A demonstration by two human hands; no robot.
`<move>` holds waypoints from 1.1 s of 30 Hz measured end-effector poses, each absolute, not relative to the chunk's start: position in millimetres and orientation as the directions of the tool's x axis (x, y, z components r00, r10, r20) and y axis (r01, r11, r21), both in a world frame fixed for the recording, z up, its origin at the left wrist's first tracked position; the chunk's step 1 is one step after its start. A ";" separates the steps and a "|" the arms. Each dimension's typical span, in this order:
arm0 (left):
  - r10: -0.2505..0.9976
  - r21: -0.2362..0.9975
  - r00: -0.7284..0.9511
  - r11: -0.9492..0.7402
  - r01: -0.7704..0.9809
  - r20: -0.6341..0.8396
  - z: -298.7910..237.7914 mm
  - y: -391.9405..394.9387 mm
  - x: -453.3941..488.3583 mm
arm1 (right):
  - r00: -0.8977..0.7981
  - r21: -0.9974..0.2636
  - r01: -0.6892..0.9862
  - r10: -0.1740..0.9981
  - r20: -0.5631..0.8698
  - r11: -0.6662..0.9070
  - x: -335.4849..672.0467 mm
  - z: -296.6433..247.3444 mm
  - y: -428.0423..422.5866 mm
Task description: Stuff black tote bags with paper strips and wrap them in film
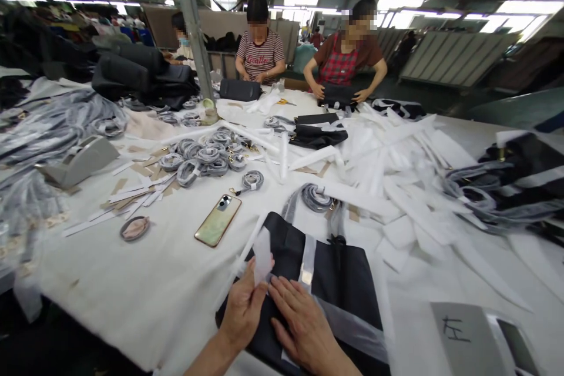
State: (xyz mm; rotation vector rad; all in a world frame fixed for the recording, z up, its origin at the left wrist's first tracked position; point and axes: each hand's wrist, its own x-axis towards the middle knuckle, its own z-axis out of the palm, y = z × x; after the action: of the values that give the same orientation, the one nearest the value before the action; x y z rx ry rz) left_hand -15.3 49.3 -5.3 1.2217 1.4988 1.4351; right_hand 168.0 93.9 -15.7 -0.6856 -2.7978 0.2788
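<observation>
A black bag (335, 276) lies flat on the white table (132, 288) right in front of me, with clear wrapping strips over its front. My left hand (244, 308) pinches a white strip of paper or film (263, 258) that rises from the bag's left edge. Beside it, my right hand (302, 323) rests on the bag with its fingers stretched out and touching the strip's lower end. A coiled grey strap (316, 197) lies just beyond the bag.
A gold phone (218, 220) lies left of the bag, near a small oval pad (134, 227). Several wrapped grey straps (207, 155) are heaped further back. White paper strips (396, 188) cover the right side. Three people work across the table. A tape dispenser (79, 161) stands at left.
</observation>
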 end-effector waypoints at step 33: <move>0.896 0.642 0.075 -0.369 0.672 0.437 -67.3 48.5 27.8 | -0.768 -0.440 0.389 0.549 0.330 0.809 209.7 2.8 72.6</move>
State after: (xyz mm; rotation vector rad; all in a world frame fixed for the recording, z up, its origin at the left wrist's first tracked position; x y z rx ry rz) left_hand 27.8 48.5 -67.3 2.0834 1.5758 1.1783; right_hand 209.7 72.6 2.8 -0.6989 -2.5449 0.4851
